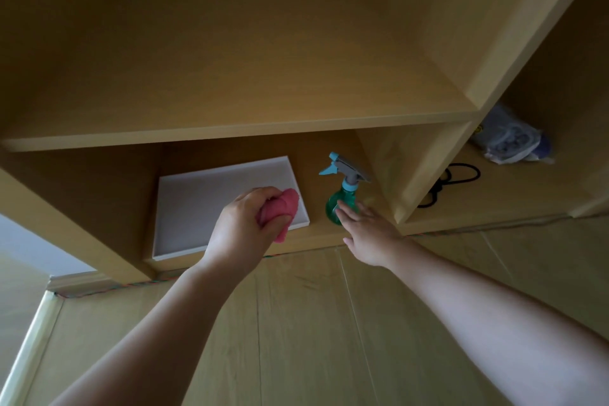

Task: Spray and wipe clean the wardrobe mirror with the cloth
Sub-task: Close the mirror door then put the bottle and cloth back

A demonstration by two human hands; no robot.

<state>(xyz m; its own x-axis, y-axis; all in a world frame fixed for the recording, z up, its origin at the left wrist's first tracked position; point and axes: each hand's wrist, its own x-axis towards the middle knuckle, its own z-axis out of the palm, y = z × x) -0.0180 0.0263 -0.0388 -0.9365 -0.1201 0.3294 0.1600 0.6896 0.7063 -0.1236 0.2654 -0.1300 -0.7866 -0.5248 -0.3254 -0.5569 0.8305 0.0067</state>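
Observation:
My left hand (245,227) grips a bunched pink cloth (279,209) over the near right corner of a white tray (197,208) on the wardrobe's bottom shelf. A green spray bottle (342,199) with a blue and grey trigger head stands upright to the right of the tray. My right hand (369,236) reaches toward it with straight fingers, the fingertips touching the bottle's lower body. No mirror is in view.
A wooden shelf board (237,130) runs above the bottom compartment. A vertical divider (431,165) stands right of the bottle. Beyond it lie a black cord (454,181) and a plastic-wrapped bundle (510,138). Wooden floor (313,323) lies below.

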